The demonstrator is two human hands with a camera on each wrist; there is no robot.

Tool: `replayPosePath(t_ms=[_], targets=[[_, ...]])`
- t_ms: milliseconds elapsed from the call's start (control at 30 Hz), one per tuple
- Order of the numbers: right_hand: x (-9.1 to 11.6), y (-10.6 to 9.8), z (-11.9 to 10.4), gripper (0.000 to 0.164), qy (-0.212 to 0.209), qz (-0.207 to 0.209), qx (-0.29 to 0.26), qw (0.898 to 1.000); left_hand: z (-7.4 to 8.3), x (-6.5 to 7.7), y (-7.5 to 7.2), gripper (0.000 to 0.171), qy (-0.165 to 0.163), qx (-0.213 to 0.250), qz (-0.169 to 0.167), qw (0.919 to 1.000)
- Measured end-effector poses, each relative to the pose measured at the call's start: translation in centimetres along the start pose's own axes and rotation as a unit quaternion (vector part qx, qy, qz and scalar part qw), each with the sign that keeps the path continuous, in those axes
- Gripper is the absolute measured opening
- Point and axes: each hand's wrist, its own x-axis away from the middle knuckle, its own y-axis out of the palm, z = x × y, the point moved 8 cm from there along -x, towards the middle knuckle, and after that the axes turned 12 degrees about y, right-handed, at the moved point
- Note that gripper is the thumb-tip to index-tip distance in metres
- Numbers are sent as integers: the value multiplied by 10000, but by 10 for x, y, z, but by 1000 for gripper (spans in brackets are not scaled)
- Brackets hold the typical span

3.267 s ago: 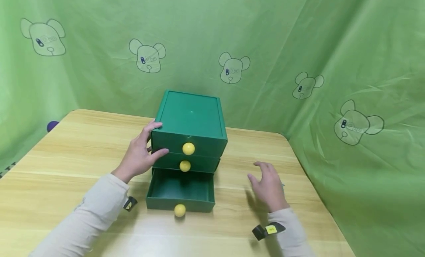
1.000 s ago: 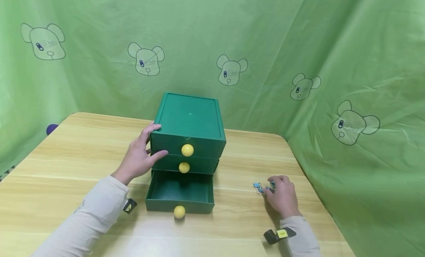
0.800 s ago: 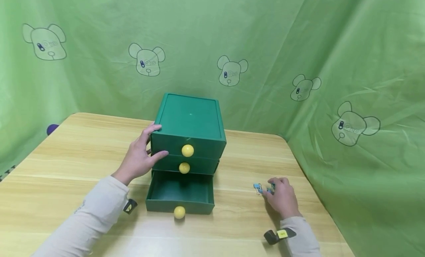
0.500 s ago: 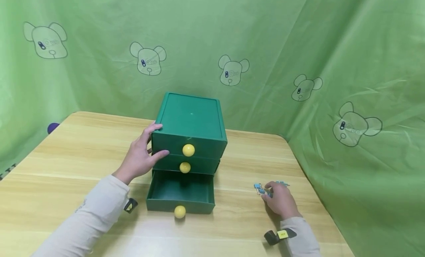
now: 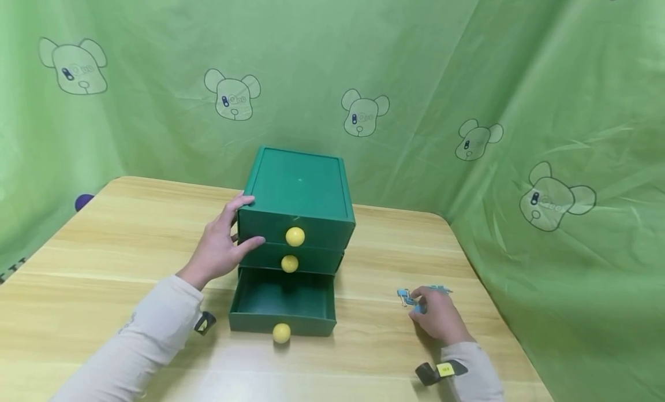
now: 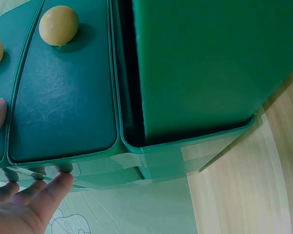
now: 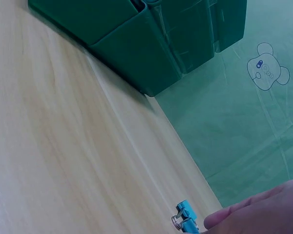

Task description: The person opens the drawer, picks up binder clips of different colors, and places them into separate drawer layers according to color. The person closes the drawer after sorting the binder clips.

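A green drawer cabinet (image 5: 303, 182) with yellow knobs stands on the table, its bottom drawer (image 5: 249, 323) pulled out with a bare floor. My left hand (image 5: 215, 249) grips the cabinet's upper left side, thumb across the front and fingers along the side wall, as the left wrist view also shows. Right of the cabinet, my right hand (image 5: 440, 316) is low over the table and pinches a small blue binder clip (image 5: 419, 309), partly hidden by the fingers. Other blue binder clips (image 5: 403, 296) lie just left of its fingertips, and some blue ones (image 5: 440, 288) show behind the hand.
The light wooden table (image 5: 374, 344) reaches back to a green curtain (image 5: 415, 55) with bear drawings, which also closes off the right side. The open drawer's yellow knob (image 5: 281, 333) juts toward me.
My right hand has gone from hovering to down among the clips, shifting right and nearer me, and its fingers have closed on one. The left hand keeps its hold; the drawer stays out.
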Motion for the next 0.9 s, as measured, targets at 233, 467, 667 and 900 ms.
replayPosePath(t_ms=[233,467,667,900], targets=[[1,-2,-2,31,-26,198,57,9998,-1,1,1,75,-65,24,-26,10000],[4,-6,-12,33,-99,291,43,9995,0,0,1,75,-78,23,-23,10000],[5,-8,-23,33,-219,349,-24,9991,0,1,1,75,-67,24,-1,10000],[7,-10,-32,31,-372,413,-7,9985,-1,1,1,75,-57,22,0,10000]])
